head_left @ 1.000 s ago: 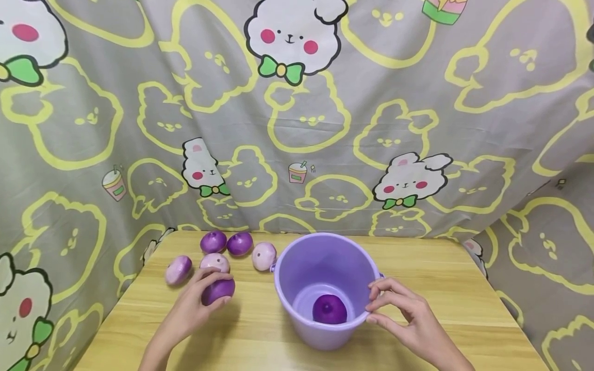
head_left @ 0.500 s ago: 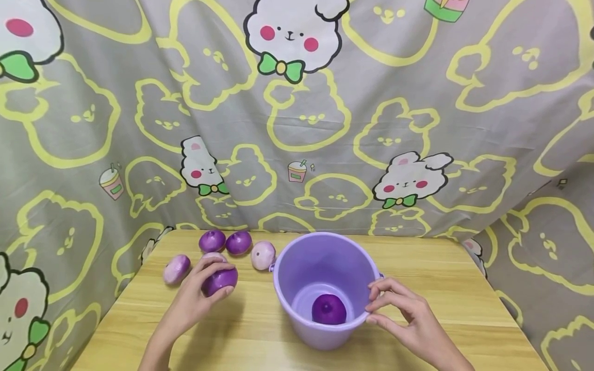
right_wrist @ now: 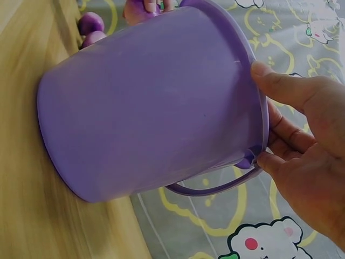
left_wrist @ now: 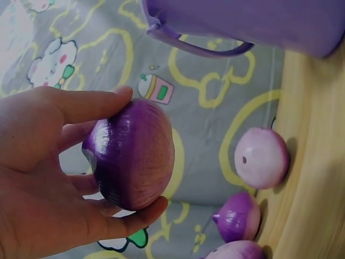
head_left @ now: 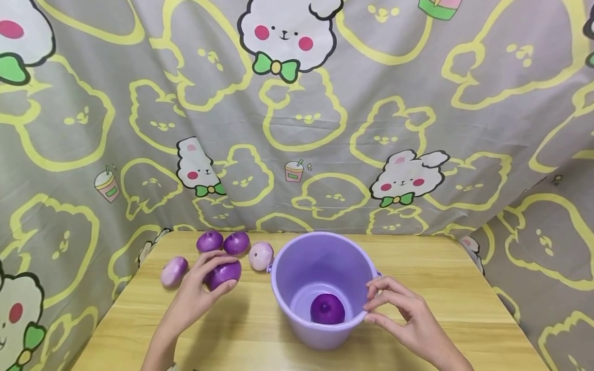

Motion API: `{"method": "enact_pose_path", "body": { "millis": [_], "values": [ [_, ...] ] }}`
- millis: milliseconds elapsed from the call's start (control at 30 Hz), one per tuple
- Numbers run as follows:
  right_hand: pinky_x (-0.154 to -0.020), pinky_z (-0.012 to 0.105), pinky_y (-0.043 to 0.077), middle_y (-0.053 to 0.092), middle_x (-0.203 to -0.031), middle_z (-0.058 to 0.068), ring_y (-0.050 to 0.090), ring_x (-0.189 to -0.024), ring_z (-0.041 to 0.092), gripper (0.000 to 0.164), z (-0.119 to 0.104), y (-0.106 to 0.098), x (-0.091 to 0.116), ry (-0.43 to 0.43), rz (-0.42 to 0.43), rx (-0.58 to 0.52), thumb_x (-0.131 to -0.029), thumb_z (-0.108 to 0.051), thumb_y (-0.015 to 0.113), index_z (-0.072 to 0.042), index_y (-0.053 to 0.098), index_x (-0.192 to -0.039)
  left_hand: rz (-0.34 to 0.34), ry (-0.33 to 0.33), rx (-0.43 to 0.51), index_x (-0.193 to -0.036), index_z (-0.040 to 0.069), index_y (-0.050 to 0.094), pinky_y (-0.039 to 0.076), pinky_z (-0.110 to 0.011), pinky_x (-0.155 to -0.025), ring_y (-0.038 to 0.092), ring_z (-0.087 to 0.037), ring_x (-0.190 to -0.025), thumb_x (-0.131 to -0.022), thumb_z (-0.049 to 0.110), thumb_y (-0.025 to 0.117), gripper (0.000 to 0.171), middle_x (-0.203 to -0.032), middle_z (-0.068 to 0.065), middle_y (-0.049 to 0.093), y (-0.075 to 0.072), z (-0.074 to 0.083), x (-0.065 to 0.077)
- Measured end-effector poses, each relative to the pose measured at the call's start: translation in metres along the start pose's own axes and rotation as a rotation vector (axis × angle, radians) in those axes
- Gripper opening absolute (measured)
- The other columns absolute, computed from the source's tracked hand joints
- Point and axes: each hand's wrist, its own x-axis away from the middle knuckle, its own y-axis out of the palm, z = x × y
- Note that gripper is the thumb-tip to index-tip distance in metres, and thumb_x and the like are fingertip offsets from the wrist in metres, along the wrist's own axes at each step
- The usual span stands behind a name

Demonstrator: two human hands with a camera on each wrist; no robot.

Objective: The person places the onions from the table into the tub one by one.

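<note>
My left hand grips a purple onion between thumb and fingers. In the left wrist view that onion is clear of the wooden table, its pointed end toward the palm. Upright on the table stands a purple bucket, to the right of the left hand. One dark purple onion lies on its bottom. My right hand pinches the bucket's right rim, thumb outside and fingers at the edge, close to where the handle joins.
More onions lie at the table's back left: two purple, one onion beside another onion, a pale onion close to the bucket, and a pale onion left of the hand. A patterned grey curtain hangs behind the wooden table.
The left hand has risen slightly and moved a little away and to the right with its onion, now covering the pale onion behind. The right hand keeps its hold on the rim.
</note>
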Motion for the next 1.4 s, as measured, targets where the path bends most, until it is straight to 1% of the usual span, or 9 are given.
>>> {"method": "enact_pose_path", "body": {
  "millis": [300, 400, 533, 633, 733, 833, 1067, 1300, 1400],
  "values": [
    [-0.105, 0.027, 0.049, 0.062, -0.110, 0.011, 0.057, -0.123, 0.019, 0.048, 0.000, -0.001, -0.001, 0.012, -0.007, 0.002, -0.068, 0.024, 0.080, -0.007, 0.074, -0.103, 0.029, 0.027, 0.017, -0.124, 0.016, 0.072, 0.051, -0.059, -0.096, 0.055, -0.036, -0.126, -0.081, 0.008, 0.087, 0.046, -0.139, -0.007, 0.056, 0.000, 0.006, -0.006],
    [-0.105, 0.027, 0.049, 0.062, -0.110, 0.011, 0.057, -0.123, 0.019, 0.047, 0.000, -0.001, -0.001, 0.016, -0.009, 0.005, -0.068, 0.024, 0.080, -0.008, 0.074, -0.103, 0.027, 0.020, 0.039, -0.124, 0.016, 0.072, 0.053, -0.058, -0.095, 0.054, -0.036, -0.127, -0.082, 0.008, 0.087, 0.045, -0.140, -0.007, 0.055, 0.000, 0.009, -0.008],
    [-0.105, 0.027, 0.049, 0.062, -0.110, 0.011, 0.057, -0.124, 0.019, 0.047, 0.000, -0.002, -0.001, 0.022, -0.013, -0.001, -0.069, 0.024, 0.079, -0.007, 0.073, -0.103, 0.019, -0.008, 0.091, -0.126, 0.016, 0.071, 0.056, -0.054, -0.091, 0.053, -0.038, -0.127, -0.084, 0.009, 0.086, 0.045, -0.143, -0.009, 0.053, 0.000, 0.014, -0.009],
    [-0.105, 0.027, 0.049, 0.062, -0.110, 0.011, 0.057, -0.123, 0.019, 0.047, 0.000, -0.002, -0.001, 0.028, -0.014, -0.007, -0.069, 0.025, 0.079, -0.007, 0.073, -0.103, 0.015, -0.029, 0.150, -0.128, 0.016, 0.070, 0.059, -0.047, -0.088, 0.054, -0.038, -0.126, -0.085, 0.008, 0.084, 0.045, -0.145, -0.010, 0.050, 0.000, 0.017, -0.011],
    [-0.104, 0.027, 0.049, 0.062, -0.110, 0.011, 0.057, -0.123, 0.019, 0.048, 0.000, -0.002, -0.001, 0.031, -0.011, 0.000, -0.068, 0.025, 0.079, -0.007, 0.074, -0.103, 0.015, -0.037, 0.219, -0.129, 0.015, 0.069, 0.059, -0.041, -0.090, 0.054, -0.038, -0.126, -0.086, 0.006, 0.083, 0.046, -0.147, -0.011, 0.048, 0.001, 0.021, -0.014],
    [-0.104, 0.027, 0.050, 0.062, -0.110, 0.011, 0.057, -0.123, 0.019, 0.049, -0.001, -0.002, -0.001, 0.031, -0.010, 0.003, -0.067, 0.025, 0.079, -0.007, 0.074, -0.103, 0.015, -0.035, 0.263, -0.130, 0.015, 0.068, 0.057, -0.039, -0.093, 0.051, -0.037, -0.128, -0.087, 0.005, 0.082, 0.046, -0.148, -0.011, 0.047, 0.002, 0.024, -0.017],
    [-0.103, 0.026, 0.050, 0.062, -0.110, 0.011, 0.057, -0.123, 0.018, 0.048, -0.001, -0.001, -0.001, 0.028, -0.011, 0.007, -0.068, 0.025, 0.080, -0.008, 0.074, -0.103, 0.009, -0.022, 0.323, -0.130, 0.015, 0.069, 0.055, -0.031, -0.095, 0.054, -0.034, -0.127, -0.088, 0.004, 0.081, 0.045, -0.148, -0.005, 0.048, 0.006, 0.030, -0.022],
    [-0.103, 0.025, 0.050, 0.062, -0.110, 0.010, 0.057, -0.123, 0.018, 0.049, -0.001, -0.001, -0.001, 0.029, -0.010, 0.019, -0.067, 0.024, 0.080, -0.009, 0.074, -0.103, 0.015, -0.036, 0.376, -0.129, 0.014, 0.069, 0.054, -0.031, -0.097, 0.055, -0.030, -0.126, -0.087, 0.003, 0.081, 0.045, -0.147, -0.006, 0.049, 0.009, 0.035, -0.027],
    [-0.102, 0.025, 0.051, 0.062, -0.109, 0.010, 0.058, -0.122, 0.018, 0.049, -0.001, -0.002, -0.001, 0.029, -0.009, 0.023, -0.067, 0.024, 0.080, -0.009, 0.074, -0.103, 0.022, -0.025, 0.390, -0.130, 0.013, 0.069, 0.054, -0.030, -0.099, 0.056, -0.029, -0.125, -0.087, 0.001, 0.080, 0.045, -0.147, -0.007, 0.049, 0.009, 0.038, -0.029]
  ]
}}
